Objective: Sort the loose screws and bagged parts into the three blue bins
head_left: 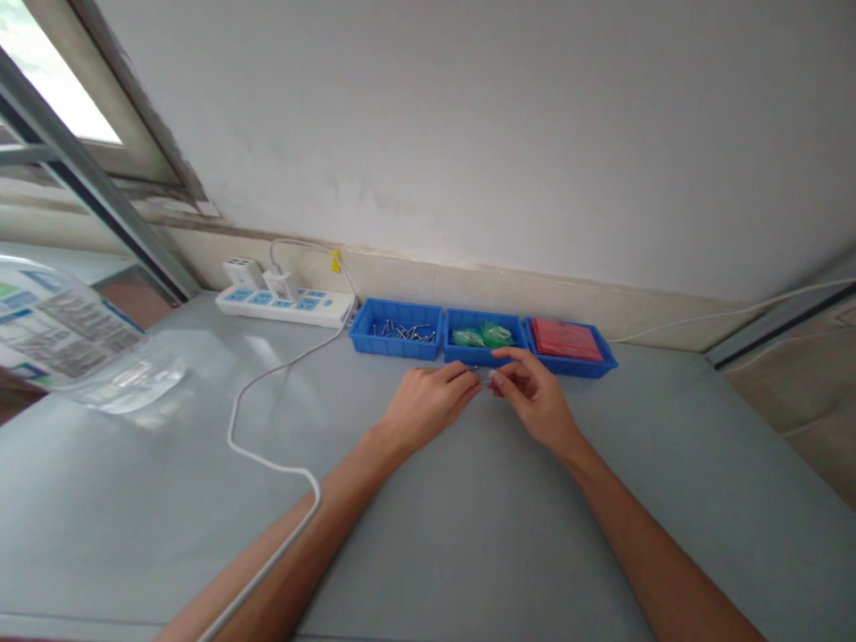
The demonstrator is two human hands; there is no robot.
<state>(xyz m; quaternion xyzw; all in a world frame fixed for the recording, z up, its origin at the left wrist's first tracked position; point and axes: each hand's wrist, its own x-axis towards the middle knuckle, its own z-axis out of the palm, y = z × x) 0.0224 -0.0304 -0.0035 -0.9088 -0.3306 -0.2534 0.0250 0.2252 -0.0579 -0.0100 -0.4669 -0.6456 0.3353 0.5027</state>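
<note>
My left hand (434, 397) is closed, its fingertips pinching a thin metal screw (473, 367) whose end shows past them. Facing it, my right hand (531, 397) pinches a small pale piece (493, 376) between thumb and finger, too small to name. The fingertips of both hands nearly meet just above the grey table, in front of the bins. Behind them stands a blue bin (396, 346) with several loose screws (405, 331). A middle blue bin (485, 316) holds green-and-white bundles (482, 335), and a third blue bin (575, 366) holds red flat packets (567, 339).
A white power strip (287, 308) with plugged-in adapters lies left of the bins. Its white cable (234, 419) snakes across the grey table (468, 535) and over my left forearm. A large clear plastic bottle (80, 334) is at the left; a wall rises behind.
</note>
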